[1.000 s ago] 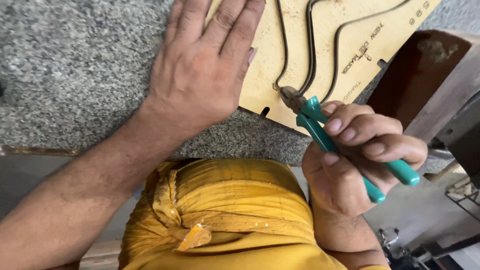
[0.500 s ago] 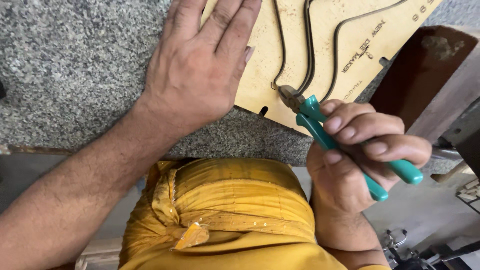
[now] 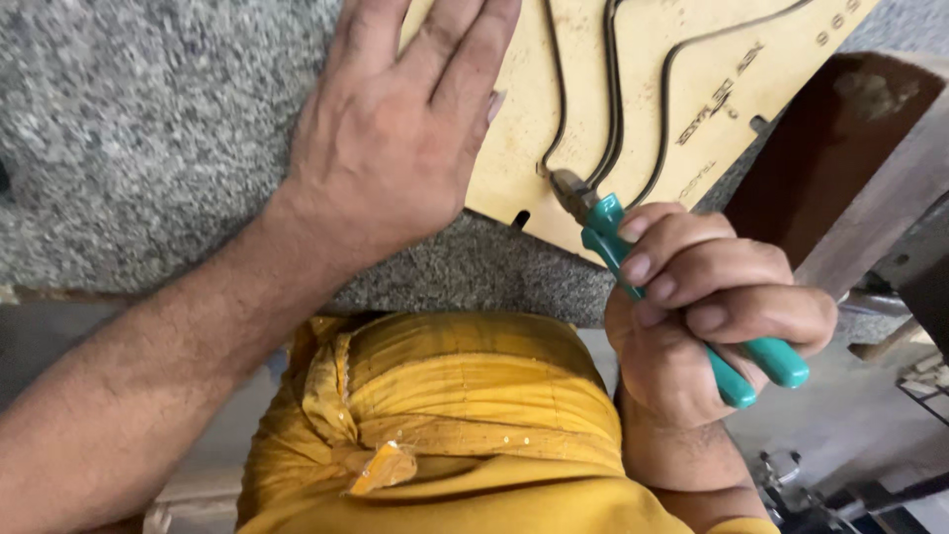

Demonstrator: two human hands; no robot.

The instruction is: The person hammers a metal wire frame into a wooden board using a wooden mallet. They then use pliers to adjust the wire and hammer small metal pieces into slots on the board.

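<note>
My left hand (image 3: 395,138) lies flat, palm down, across the left edge of a pale wooden template board (image 3: 682,69) on a speckled grey stone top (image 3: 148,129). Thin dark metal wire (image 3: 608,89) runs in bent lines across the board. My right hand (image 3: 702,307) grips green-handled pliers (image 3: 756,361), fingers wrapped round both handles. The pliers' metal jaws (image 3: 568,186) bite the wire's end at the board's lower edge.
The stone top's front edge runs just above my yellow garment (image 3: 445,425). A brown wooden piece (image 3: 840,148) stands at the right, with grey floor and metal parts (image 3: 890,435) below it.
The pliers' jaws have shifted slightly left along the board's lower edge. My left hand stays pressed on the board.
</note>
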